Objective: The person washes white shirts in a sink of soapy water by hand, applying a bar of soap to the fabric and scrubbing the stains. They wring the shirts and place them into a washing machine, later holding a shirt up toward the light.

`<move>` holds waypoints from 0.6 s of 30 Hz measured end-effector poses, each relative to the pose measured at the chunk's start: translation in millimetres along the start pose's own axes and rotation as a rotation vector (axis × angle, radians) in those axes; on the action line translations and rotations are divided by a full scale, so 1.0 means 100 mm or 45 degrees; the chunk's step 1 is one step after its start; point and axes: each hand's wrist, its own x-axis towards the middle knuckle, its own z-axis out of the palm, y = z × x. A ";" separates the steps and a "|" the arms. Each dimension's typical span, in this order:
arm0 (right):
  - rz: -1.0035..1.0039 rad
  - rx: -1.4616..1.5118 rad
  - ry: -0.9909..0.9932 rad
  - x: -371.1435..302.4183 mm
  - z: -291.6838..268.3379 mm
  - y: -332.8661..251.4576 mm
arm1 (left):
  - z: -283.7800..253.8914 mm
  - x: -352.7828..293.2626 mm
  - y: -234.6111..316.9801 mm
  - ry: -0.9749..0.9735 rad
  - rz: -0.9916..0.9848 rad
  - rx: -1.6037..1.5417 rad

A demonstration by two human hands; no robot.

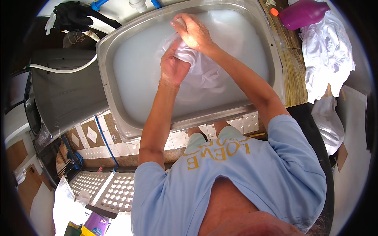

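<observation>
A wet white cloth [204, 72] lies bunched in cloudy water in a metal sink basin [277, 70]. Its upper folds are raised out of the water by my left hand [174, 67], whose fingers are partly hidden in the fabric. Just above and to the right, my right hand [193, 34] is closed over the cloth's top. A small pale block [181, 23] shows between its thumb and fingers; its exact kind is unclear.
Right of the basin, a wooden counter [293, 74] bears a purple bottle [303, 15], an orange cap [274, 11] and heaped white garments [327, 55]. A white hose [65, 70] runs along the left, over a dark grey appliance [69, 92]. Black cloth [73, 17] lies at the far left.
</observation>
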 end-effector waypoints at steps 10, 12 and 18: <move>-0.210 0.092 -0.079 0.01 -0.04 0.02 | 0.09 -0.07 0.04 -0.067 -0.020 -0.058; -0.325 0.023 0.092 -0.11 0.05 -0.04 | 0.07 -0.06 0.07 -0.012 0.028 -0.057; -0.486 0.140 0.115 -0.14 0.04 0.05 | 0.11 -0.09 0.04 0.022 0.033 0.020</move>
